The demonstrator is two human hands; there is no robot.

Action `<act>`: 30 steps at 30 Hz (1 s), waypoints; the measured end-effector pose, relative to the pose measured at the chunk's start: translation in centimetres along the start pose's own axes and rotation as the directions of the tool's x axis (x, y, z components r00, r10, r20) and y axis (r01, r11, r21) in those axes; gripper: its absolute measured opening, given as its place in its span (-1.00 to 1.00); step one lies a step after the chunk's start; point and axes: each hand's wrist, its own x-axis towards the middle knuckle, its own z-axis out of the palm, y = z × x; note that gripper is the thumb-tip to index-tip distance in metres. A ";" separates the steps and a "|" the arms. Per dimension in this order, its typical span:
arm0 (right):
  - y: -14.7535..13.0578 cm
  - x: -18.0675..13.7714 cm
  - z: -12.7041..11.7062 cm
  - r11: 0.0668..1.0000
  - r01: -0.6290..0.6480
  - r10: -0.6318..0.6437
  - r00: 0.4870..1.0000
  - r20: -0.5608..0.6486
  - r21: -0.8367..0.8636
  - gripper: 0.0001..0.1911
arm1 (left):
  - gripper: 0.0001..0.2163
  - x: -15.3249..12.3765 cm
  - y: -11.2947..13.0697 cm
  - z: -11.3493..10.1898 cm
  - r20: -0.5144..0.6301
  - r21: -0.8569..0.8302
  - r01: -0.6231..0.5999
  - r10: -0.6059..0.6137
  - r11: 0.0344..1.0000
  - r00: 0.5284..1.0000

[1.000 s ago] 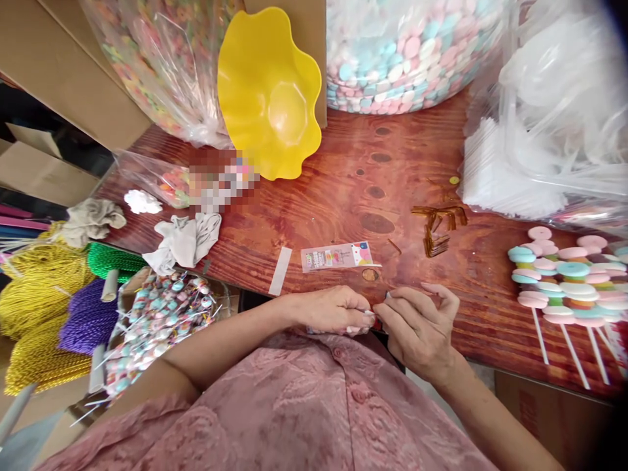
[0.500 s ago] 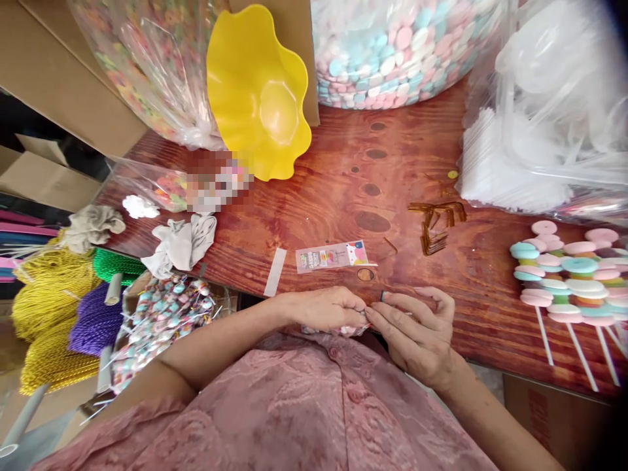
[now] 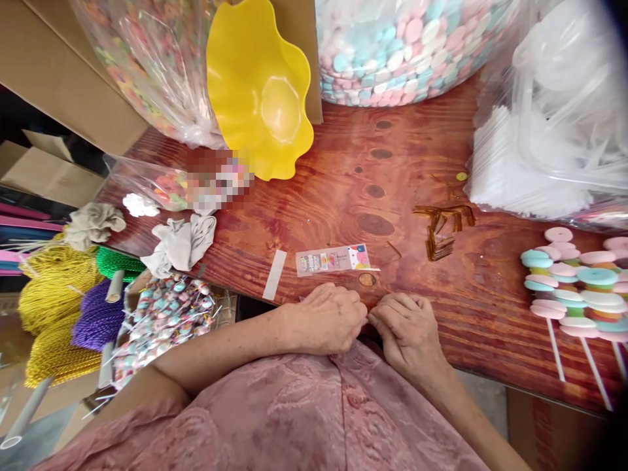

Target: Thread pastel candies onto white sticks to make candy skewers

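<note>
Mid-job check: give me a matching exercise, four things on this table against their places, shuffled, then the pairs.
1 yellow wavy plastic bowl
2 bundle of brown wire twist ties
3 pastel lollipops on white sticks
4 printed paper label strip

A far right of the wooden table
B flat, front centre
C tilted up at the back
D loose, right of centre

Pairs: 1-C, 2-D, 3-A, 4-B.

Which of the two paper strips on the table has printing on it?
The wider strip just beyond the left hand: colourful print. The narrow strip to its left is plain white.
</note>
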 end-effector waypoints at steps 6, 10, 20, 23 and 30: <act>-0.1 0.3 -0.2 0.993 0.011 -0.022 0.995 -0.095 -0.115 -0.89 | -0.76 -0.4 -0.8 -0.2 -0.027 -0.115 0.060 -0.064 0.992 0.998; -0.3 0.4 -0.6 0.957 0.156 -0.196 0.970 -0.143 -0.246 -0.72 | -0.80 -1.0 -1.8 -0.8 -0.067 -0.413 0.039 -0.074 0.910 0.995; -0.3 1.6 -0.5 0.943 0.267 -0.292 0.951 -0.106 -0.199 -0.88 | -0.78 -1.1 -3.2 -1.5 0.028 -0.661 -0.004 0.030 0.750 0.999; -0.4 1.9 -0.2 0.964 0.197 -0.202 0.979 -0.009 -0.177 -0.83 | -0.76 -1.4 -2.5 -1.6 -0.010 -0.363 0.030 -0.037 0.931 0.999; -0.4 2.2 0.1 0.994 0.050 -0.039 0.994 0.105 -0.102 -0.73 | -0.85 -1.5 -1.3 0.2 -0.118 0.027 -0.001 0.004 1.000 0.993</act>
